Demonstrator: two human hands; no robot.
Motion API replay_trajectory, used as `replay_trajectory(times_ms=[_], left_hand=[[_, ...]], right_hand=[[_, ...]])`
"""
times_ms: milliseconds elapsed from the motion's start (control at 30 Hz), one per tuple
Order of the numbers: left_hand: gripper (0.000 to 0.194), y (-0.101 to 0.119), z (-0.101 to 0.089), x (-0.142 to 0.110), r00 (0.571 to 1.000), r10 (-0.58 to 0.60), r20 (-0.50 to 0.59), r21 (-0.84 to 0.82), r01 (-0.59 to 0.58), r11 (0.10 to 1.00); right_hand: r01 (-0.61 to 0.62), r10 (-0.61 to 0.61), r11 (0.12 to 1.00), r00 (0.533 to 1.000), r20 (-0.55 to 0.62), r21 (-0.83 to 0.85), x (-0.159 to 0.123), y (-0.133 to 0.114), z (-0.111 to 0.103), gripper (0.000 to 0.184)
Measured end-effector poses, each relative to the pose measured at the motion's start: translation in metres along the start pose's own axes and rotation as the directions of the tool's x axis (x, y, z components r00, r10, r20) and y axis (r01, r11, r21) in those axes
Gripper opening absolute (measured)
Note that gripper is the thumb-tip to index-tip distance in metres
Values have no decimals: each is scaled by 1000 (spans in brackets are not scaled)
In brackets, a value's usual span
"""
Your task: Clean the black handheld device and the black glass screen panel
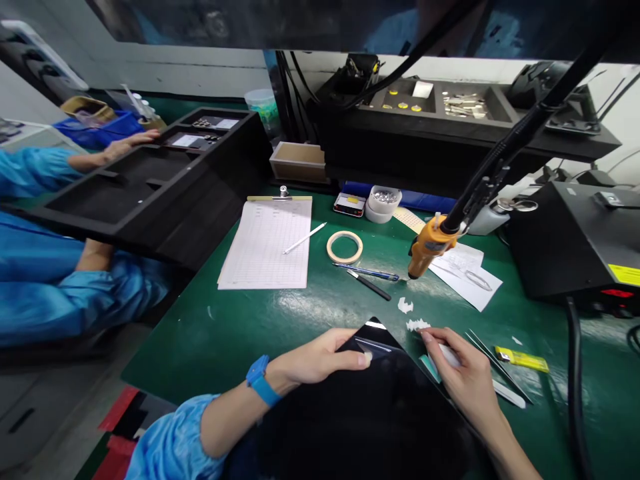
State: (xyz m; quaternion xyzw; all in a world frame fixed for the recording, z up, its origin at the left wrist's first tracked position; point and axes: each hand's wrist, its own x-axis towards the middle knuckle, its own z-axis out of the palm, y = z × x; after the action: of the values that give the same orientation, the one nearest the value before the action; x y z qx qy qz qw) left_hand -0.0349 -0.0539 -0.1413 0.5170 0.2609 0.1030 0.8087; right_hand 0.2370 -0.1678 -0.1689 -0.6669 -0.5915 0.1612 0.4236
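My left hand [320, 363], with a blue strap at its wrist, grips a dark glossy glass panel [375, 413] near its top corner, thumb flat on the face. The panel is tilted and reaches down out of view. My right hand [463, 373] is closed beside the panel's right edge, its pinched fingertips at a torn white scrap [417, 325]. A slim white tool [510, 395] runs through that hand; its working end is hidden. Below the fingers a small teal piece [430, 368] shows. Tweezers [493, 360] and a yellow lighter [523, 359] lie to the right.
An orange electric screwdriver [430, 247] hangs above the table. Nearby lie a tape roll [345, 247], pens [370, 272], a black-handled knife [373, 287] and a clipboard [270, 243]. A black control box [580, 247] stands right. At left, a co-worker's sleeve [45, 280] is beside a black foam tray [200, 180].
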Motion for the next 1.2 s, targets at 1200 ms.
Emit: replay_trajectory(times_ms=[1200], left_hand=[[43, 5, -5, -1, 998, 25, -50, -9, -25, 1000]], right_hand=[[13, -14, 999, 1000, -23, -53, 3, 11, -5, 50]])
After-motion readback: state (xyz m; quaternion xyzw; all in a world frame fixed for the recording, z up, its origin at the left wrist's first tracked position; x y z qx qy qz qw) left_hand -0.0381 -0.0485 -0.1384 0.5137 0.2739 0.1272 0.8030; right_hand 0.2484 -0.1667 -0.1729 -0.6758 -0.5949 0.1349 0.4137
